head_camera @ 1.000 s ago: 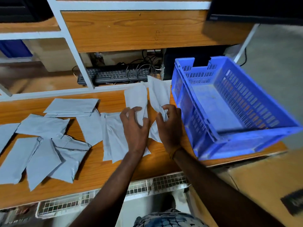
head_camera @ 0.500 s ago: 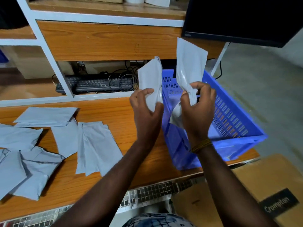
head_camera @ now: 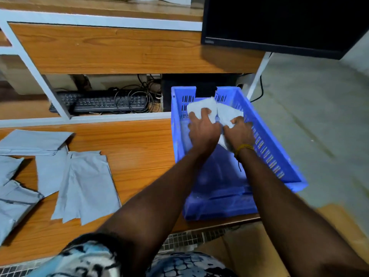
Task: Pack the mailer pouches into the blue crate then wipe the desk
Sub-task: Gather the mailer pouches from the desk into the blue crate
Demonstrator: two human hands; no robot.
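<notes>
The blue crate [head_camera: 265, 140] stands at the right end of the wooden desk [head_camera: 139, 152]. Both my hands are down inside it. My left hand [head_camera: 203, 130] grips one grey mailer pouch [head_camera: 201, 106] near the crate's far wall. Beside it, my right hand [head_camera: 239, 134] grips a second pouch [head_camera: 227, 113]. Several more grey pouches [head_camera: 85, 184] lie spread over the left half of the desk.
A black keyboard [head_camera: 103, 101] with tangled cables sits in the shelf opening behind the desk. A dark monitor [head_camera: 279, 23] hangs at the upper right. A cardboard box [head_camera: 249, 256] stands on the floor below the crate. Wire mesh runs under the desk's front edge.
Both hands picked a pouch each off the desk, raised them above the crate, and have now lowered them into the crate.
</notes>
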